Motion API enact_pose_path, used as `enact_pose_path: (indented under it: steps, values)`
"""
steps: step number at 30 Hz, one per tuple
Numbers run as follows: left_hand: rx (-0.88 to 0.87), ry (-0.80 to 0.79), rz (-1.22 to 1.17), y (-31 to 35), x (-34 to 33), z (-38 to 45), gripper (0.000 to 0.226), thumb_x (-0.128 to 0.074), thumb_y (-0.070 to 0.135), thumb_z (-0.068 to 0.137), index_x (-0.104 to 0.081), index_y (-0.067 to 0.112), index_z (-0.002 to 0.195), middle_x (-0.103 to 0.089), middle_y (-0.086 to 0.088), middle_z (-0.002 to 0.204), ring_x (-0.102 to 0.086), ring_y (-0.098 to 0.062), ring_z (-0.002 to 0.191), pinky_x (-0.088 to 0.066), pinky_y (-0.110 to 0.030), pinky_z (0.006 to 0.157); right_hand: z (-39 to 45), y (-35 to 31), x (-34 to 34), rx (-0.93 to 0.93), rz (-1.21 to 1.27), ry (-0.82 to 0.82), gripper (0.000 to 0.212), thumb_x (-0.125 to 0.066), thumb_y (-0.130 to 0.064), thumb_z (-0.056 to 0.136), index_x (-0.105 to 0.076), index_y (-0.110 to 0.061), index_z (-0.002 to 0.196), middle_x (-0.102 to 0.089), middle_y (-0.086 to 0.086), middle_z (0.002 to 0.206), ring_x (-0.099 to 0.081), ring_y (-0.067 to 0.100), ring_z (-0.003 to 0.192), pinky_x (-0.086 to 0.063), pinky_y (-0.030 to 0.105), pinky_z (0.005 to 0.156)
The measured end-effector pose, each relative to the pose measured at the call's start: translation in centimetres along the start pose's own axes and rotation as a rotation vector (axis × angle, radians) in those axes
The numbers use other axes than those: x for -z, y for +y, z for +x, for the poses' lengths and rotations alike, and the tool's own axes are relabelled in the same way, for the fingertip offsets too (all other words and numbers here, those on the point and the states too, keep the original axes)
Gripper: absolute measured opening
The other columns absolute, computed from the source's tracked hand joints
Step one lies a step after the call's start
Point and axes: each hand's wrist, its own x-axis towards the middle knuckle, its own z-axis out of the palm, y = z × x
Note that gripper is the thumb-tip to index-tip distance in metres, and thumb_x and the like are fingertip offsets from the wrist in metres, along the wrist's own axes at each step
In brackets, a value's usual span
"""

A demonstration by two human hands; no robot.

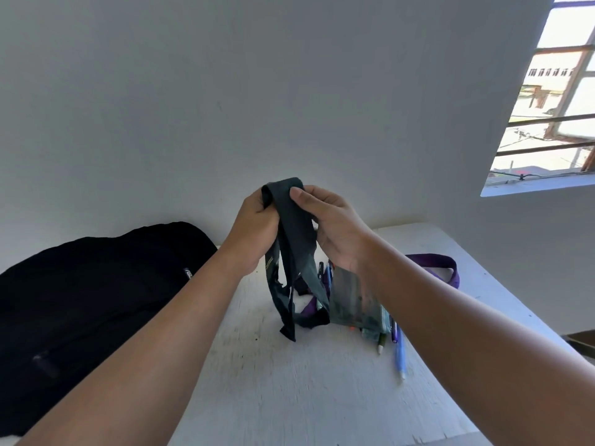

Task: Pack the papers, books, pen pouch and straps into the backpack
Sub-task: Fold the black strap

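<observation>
Hands first: we hold the dark strap (pixel 291 226) up over the desk (pixel 289 381). Our left hand (pixel 257 230) grips its top fold, and our right hand (pixel 331 223) pinches it with thumb and fingers (pixel 297 196). The ends dangle below. We should fold it small, then carry it left to the black backpack (pixel 90 300).

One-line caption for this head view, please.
Both hands, left and right, hold a dark strap above the white table, black backpack beside.

Matt dark cloth strap (pixel 294 226); black fabric backpack (pixel 96 284); scuffed white table (pixel 289 381).
</observation>
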Motion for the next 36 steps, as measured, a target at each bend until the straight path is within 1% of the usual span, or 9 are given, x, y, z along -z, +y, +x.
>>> enact_pose_path:
  steps: [9,13,17,20,23,27,31,33,36]
  values:
    - [0.064,-0.091,-0.108,0.4,0.3,-0.1,0.022,-0.055,0.009,0.101,-0.073,0.011,0.115,-0.074,-0.017,0.11,-0.071,-0.034,0.106,-0.059,-0.043,0.088,-0.3,-0.1,-0.2,0.047,0.042,0.121,0.018,-0.069,-0.017,0.1,-0.067,-0.008,0.116,-0.075,0.009,0.098,-0.073,0.014,0.08,-0.059,0.027,0.066]
    - [0.11,-0.231,-0.136,0.3,1.0,-0.2,0.039,-0.044,-0.009,0.093,-0.069,0.006,0.118,-0.071,-0.017,0.109,-0.068,-0.031,0.105,-0.053,-0.051,0.102,-0.3,-0.3,-0.1,0.02,0.092,0.147,0.03,-0.069,-0.019,0.101,-0.066,0.0,0.124,-0.075,0.009,0.099,-0.073,0.017,0.082,-0.059,0.029,0.067]
    - [0.177,-0.298,-0.356,0.5,1.0,-0.7,0.034,-0.044,0.018,0.102,-0.065,0.009,0.127,-0.069,-0.015,0.119,-0.065,-0.028,0.112,-0.05,-0.048,0.102,-0.1,-0.5,-0.5,-0.005,0.123,0.174,0.03,-0.075,-0.021,0.096,-0.069,-0.002,0.119,-0.075,0.011,0.096,-0.073,0.018,0.08,-0.06,0.03,0.068]
    - [0.177,-0.212,-0.256,0.2,-0.1,-0.3,0.044,-0.054,0.04,0.104,-0.063,0.008,0.132,-0.068,-0.015,0.128,-0.066,-0.028,0.12,-0.049,-0.048,0.106,0.3,0.0,-1.1,-0.021,0.126,0.232,0.02,-0.08,-0.021,0.092,-0.071,-0.008,0.104,-0.076,0.011,0.092,-0.075,0.022,0.082,-0.063,0.035,0.07]
    - [0.213,-0.091,-0.327,0.1,-0.9,-0.2,0.036,-0.053,0.036,0.106,-0.065,0.013,0.131,-0.071,-0.009,0.126,-0.067,-0.024,0.119,-0.047,-0.048,0.11,0.5,0.5,-1.2,-0.021,0.083,0.308,0.025,-0.085,-0.023,0.088,-0.064,-0.014,0.098,-0.078,0.004,0.084,-0.076,0.016,0.075,-0.061,0.03,0.062]
    - [0.241,0.02,-0.39,0.0,-1.6,-0.5,0.035,-0.052,0.036,0.106,-0.07,0.01,0.119,-0.075,-0.011,0.117,-0.071,-0.027,0.111,-0.051,-0.052,0.105,0.5,1.0,-1.1,-0.008,0.05,0.298,0.035,-0.087,-0.027,0.086,-0.058,-0.014,0.1,-0.079,0.003,0.101,-0.078,0.012,0.079,-0.059,0.024,0.062]
    - [0.176,0.117,-0.497,0.9,-1.8,0.0,0.033,-0.047,0.035,0.107,-0.063,0.006,0.106,-0.076,-0.011,0.113,-0.074,-0.025,0.101,-0.06,-0.044,0.089,0.4,1.1,-0.6,-0.034,-0.049,0.23,0.038,-0.085,-0.033,0.087,-0.056,-0.015,0.103,-0.08,0.012,0.099,-0.078,0.024,0.085,-0.061,0.034,0.067]
    - [0.141,0.139,-0.524,1.8,-1.2,0.6,0.028,-0.044,0.033,0.108,-0.059,0.01,0.101,-0.076,-0.009,0.099,-0.073,-0.023,0.088,-0.06,-0.038,0.078,0.1,1.3,-0.2,-0.066,-0.072,0.167,0.039,-0.084,-0.031,0.088,-0.055,-0.014,0.108,-0.08,0.015,0.098,-0.078,0.028,0.085,-0.061,0.036,0.067]
    - [0.156,0.08,-0.577,3.0,-0.8,1.2,0.028,-0.046,0.032,0.106,-0.058,0.013,0.089,-0.056,-0.003,0.071,-0.058,-0.023,0.065,-0.051,-0.039,0.074,0.3,1.6,-0.2,-0.076,-0.122,0.101,0.046,-0.086,-0.031,0.086,-0.061,-0.013,0.121,-0.076,0.021,0.112,-0.077,0.035,0.1,-0.063,0.051,0.088]
